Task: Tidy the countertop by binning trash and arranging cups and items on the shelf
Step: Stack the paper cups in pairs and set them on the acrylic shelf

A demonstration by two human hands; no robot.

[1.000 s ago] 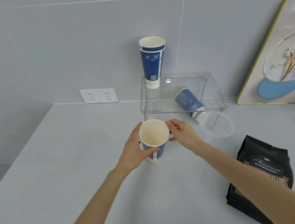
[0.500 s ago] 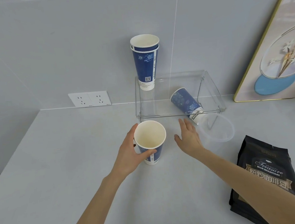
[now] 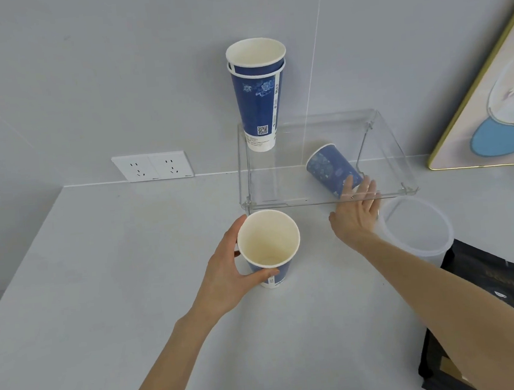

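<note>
My left hand grips a blue paper cup that stands upright on the white counter, in front of a clear acrylic shelf. Two tall blue cups, one nested in the other, stand on the shelf's back left corner. Under the shelf a blue cup lies on its side. My right hand is open, its fingers spread and reaching under the shelf's front edge, fingertips at that lying cup's base.
A clear plastic container sits to the right of my right hand. A black coffee bag lies at the front right, partly under my forearm. A gold-framed picture leans on the wall at right. A double socket is on the wall.
My right hand let go of the upright cup's rim, opened, and moved right and forward under the shelf to the lying cup. The left hand kept its hold.
</note>
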